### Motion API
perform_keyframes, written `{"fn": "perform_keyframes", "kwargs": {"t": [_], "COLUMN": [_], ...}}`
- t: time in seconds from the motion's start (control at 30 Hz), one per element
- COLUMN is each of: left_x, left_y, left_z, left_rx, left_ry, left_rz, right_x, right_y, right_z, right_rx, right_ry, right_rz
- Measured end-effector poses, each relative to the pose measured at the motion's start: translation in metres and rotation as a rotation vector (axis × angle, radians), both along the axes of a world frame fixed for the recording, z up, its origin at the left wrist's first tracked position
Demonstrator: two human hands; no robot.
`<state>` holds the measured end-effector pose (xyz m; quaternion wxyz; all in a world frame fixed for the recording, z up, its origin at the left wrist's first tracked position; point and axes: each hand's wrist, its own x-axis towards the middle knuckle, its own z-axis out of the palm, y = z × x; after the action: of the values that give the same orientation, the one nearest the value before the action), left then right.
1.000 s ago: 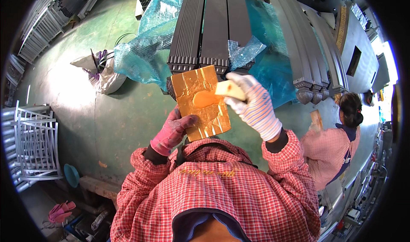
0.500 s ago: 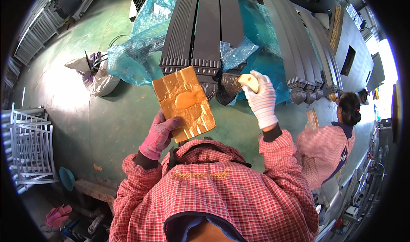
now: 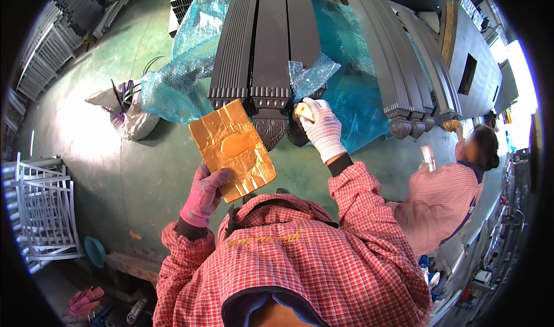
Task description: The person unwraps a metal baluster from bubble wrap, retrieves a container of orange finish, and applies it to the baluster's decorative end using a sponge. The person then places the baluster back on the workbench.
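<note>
In a pink glove, my left hand (image 3: pixel 206 190) is closed on the lower edge of a board (image 3: pixel 248 164) smeared with gold paint. A thicker puddle of gold paint (image 3: pixel 235 145) lies in its middle. My right hand (image 3: pixel 323 132), in a white striped glove, grips a cream sponge (image 3: pixel 304 113) stained gold. It is at the carved end of the right-hand dark grey column (image 3: pixel 303 33); whether the sponge touches it I cannot tell. Beside that column lie a flat dark column (image 3: pixel 270 38) with a carved leaf tip (image 3: pixel 270 134) and a fluted column (image 3: pixel 235 44).
Blue bubble wrap (image 3: pixel 353 85) lies under and around the columns, with a loose piece (image 3: pixel 313 76) on top. More columns (image 3: pixel 398 111) lie to the right, where a co-worker (image 3: pixel 441 203) reaches toward one's end. A white sack (image 3: pixel 135 119) and metal frames (image 3: pixel 46 206) are at the left.
My right hand has carried the sponge left to the column's end. The board has shifted left and slightly down. The co-worker's arm now stretches to a column end at the right.
</note>
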<state>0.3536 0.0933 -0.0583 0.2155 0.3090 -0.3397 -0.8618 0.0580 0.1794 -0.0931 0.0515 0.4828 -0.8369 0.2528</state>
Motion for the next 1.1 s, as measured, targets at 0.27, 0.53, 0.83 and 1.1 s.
{"fn": "perform_keyframes", "kwargs": {"t": [0.27, 0.53, 0.83, 1.1], "left_x": [0.003, 0.002, 0.004, 0.005], "left_y": [-0.004, -0.005, -0.011, -0.014], "left_z": [-0.004, -0.004, -0.007, -0.002], "left_rx": [-0.015, -0.006, -0.008, -0.016], "left_ry": [0.016, 0.018, 0.016, -0.008], "left_rz": [0.037, 0.035, 0.015, -0.007], "right_x": [0.01, 0.007, 0.006, 0.005], "right_y": [-0.008, -0.008, 0.01, 0.028], "right_z": [0.012, 0.02, 0.014, -0.001], "right_rx": [0.059, 0.079, 0.033, -0.117], "right_ry": [-0.028, -0.074, -0.041, -0.045], "right_rz": [-0.037, -0.17, -0.217, -0.235]}}
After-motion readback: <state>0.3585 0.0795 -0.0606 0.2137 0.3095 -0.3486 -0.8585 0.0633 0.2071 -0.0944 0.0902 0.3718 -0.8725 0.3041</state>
